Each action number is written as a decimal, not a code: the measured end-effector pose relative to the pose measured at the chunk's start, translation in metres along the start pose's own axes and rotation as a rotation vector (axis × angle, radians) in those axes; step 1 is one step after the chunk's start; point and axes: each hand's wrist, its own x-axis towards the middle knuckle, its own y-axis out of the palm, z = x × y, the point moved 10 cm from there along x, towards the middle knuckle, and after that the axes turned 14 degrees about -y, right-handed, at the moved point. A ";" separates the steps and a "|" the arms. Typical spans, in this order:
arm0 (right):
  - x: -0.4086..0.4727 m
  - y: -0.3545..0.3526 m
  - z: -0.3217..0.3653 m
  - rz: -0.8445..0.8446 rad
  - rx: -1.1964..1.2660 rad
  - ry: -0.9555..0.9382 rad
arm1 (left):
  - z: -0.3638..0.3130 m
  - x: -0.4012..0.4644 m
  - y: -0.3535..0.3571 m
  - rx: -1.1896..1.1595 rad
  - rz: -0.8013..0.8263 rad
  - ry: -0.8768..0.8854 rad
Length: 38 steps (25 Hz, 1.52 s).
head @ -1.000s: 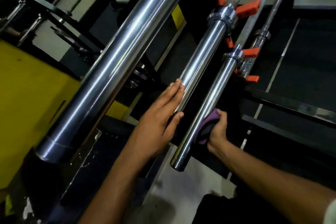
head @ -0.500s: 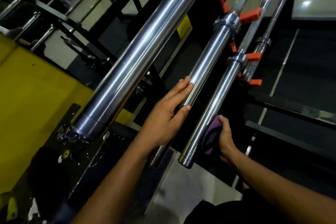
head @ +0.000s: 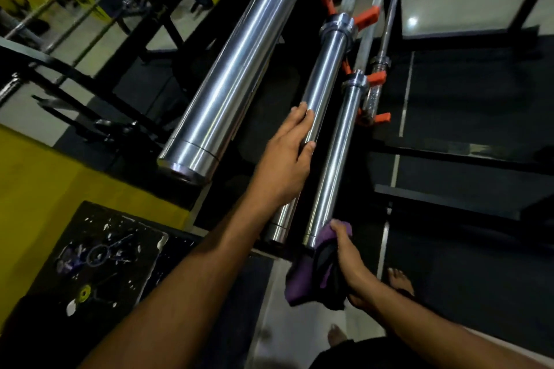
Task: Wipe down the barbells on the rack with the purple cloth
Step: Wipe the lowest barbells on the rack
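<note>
1. Large chrome sleeve (head: 236,75): left of the middle barbell (head: 319,93), apart from it.
2. Middle barbell: left hand (head: 287,159) rests on it, fingers straight.
3. Right barbell (head: 335,159): just right of the middle barbell; orange rack hooks (head: 376,77) at its collar.
4. Purple cloth (head: 314,269): gripped by right hand (head: 349,260) at the right barbell's near end, hiding its tip.

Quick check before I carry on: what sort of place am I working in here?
Most likely a gym's weight area: chrome barbell sleeves lie on a black rack with orange holders, more bars are stored behind, and dark mat flooring lies below.
</note>
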 end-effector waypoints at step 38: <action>-0.016 -0.016 0.085 0.080 -0.769 -0.622 | -0.001 0.007 0.016 0.139 0.103 0.112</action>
